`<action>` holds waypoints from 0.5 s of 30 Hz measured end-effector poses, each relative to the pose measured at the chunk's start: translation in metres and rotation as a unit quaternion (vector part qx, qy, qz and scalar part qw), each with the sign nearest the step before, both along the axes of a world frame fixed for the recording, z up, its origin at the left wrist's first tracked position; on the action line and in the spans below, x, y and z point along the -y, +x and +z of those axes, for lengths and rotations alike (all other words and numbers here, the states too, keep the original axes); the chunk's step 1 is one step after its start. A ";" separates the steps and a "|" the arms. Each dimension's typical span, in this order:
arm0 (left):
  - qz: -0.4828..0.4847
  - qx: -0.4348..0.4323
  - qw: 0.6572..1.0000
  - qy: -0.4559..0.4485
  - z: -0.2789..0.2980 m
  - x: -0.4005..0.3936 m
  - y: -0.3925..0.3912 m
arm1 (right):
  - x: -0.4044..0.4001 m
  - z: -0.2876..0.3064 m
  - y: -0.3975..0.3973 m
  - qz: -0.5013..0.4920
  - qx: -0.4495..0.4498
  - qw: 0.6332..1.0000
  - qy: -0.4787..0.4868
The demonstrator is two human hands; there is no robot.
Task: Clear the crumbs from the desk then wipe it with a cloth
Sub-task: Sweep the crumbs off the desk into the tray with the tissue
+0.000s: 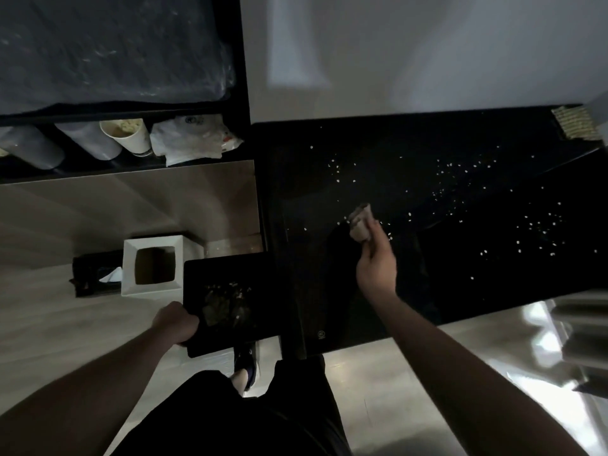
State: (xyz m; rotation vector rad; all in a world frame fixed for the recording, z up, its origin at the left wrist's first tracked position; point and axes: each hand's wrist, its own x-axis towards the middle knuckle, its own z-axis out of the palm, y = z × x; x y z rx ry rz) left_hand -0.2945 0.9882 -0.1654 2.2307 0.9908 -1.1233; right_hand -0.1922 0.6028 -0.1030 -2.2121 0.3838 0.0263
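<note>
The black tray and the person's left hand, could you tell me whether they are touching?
Touching. The head view shows the left hand gripping the black tray's near-left edge, fingers curled around it.

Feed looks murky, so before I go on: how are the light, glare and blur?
Head view: dim overall; pale crumbs stand out on the black desk; glare on the floor at lower right; right hand and its cloth slightly blurred; wide-angle bending at edges.

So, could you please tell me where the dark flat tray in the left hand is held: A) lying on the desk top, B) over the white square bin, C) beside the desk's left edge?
C: the left hand holds the dark flat tray against the black desk's left edge, while the white square bin stands apart on the floor.
</note>
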 end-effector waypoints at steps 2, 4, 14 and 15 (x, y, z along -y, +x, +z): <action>0.006 0.002 1.000 0.012 0.001 0.005 0.002 | 0.016 -0.004 0.028 -0.002 -0.010 1.000 -0.019; 0.014 0.002 1.000 0.018 -0.004 0.007 0.003 | 0.026 -0.013 0.049 0.021 -0.039 0.998 -0.041; 0.029 -0.007 0.999 0.040 -0.009 0.010 0.019 | -0.028 -0.055 0.054 0.122 -0.143 0.966 -0.180; 0.031 -0.005 0.999 0.041 -0.010 0.010 0.021 | -0.038 -0.056 0.046 0.134 -0.136 0.965 -0.179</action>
